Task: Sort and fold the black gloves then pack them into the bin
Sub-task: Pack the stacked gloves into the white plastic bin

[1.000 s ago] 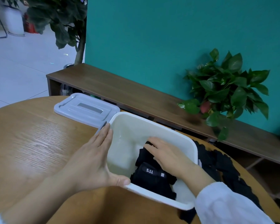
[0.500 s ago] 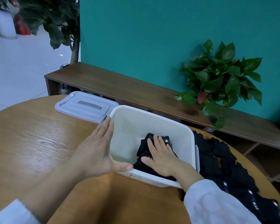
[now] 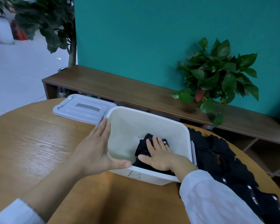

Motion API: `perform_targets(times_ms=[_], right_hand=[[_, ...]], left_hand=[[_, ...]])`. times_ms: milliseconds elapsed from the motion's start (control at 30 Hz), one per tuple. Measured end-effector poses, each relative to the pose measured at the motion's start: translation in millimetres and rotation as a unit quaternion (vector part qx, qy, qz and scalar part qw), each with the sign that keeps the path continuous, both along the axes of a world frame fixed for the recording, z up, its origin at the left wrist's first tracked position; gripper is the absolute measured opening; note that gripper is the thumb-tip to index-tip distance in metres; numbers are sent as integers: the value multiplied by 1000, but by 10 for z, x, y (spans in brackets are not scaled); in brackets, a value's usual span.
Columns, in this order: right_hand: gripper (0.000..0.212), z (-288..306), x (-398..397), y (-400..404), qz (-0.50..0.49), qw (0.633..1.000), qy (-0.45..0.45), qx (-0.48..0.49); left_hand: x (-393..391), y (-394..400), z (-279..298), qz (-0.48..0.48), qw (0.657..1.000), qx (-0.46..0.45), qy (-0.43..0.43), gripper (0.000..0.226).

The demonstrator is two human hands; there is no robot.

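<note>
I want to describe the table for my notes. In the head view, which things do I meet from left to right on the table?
Grey lid → left hand → white bin → right hand pressing folded gloves → loose pile of black gloves.

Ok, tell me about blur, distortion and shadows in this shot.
Head view: wide-angle bend curves the shelf and table edge; the top-left tree is smeared; both hands look sharp; soft forearm shadows fall on the table; no harsh glare.
</note>
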State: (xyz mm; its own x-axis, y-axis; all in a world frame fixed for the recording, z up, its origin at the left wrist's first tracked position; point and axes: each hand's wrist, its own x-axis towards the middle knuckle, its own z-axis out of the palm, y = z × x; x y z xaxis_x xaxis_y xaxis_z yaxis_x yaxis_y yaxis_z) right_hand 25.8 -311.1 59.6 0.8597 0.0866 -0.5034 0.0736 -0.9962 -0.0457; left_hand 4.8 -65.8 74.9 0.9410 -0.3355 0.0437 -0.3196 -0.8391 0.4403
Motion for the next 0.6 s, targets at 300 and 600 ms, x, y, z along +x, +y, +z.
perform_targets(times_ms=[300, 600], right_hand=[[68, 450, -567, -253, -18, 959, -263, 109], [69, 155, -1017, -354, -167, 913, -299, 222]], left_hand=[[-72, 1, 64, -17, 1000, -7, -17, 137], [-39, -14, 83, 3, 999, -32, 4, 150]])
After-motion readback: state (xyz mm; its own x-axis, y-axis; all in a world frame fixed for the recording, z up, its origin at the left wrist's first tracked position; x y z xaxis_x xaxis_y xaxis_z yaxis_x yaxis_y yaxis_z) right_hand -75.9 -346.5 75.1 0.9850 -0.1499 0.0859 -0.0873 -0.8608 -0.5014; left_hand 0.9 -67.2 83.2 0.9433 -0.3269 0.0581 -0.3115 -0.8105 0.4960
